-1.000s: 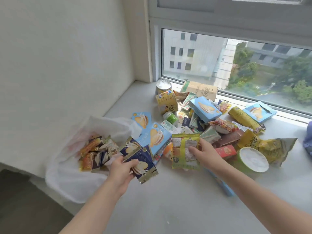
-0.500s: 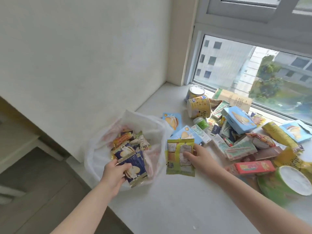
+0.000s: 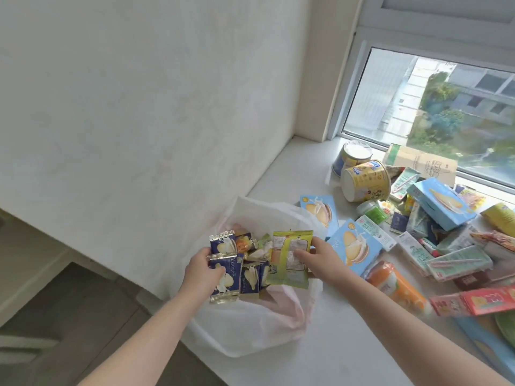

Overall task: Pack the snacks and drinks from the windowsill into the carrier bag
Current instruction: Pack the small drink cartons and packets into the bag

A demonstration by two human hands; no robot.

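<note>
Your left grip (image 3: 203,271) pinches blue biscuit sachets (image 3: 225,277) and your right grip (image 3: 320,257) pinches a green pouch (image 3: 289,260), both over the carrier bag (image 3: 250,338) so they'd drop straight in.

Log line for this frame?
left hand: grips blue packets over carrier bag | right hand: holds green pouch over bag | windowsill: snack pile unpacked

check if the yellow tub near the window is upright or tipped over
Tipped over. The yellow tub lies on its side on the windowsill, with one round end facing the camera.
</note>
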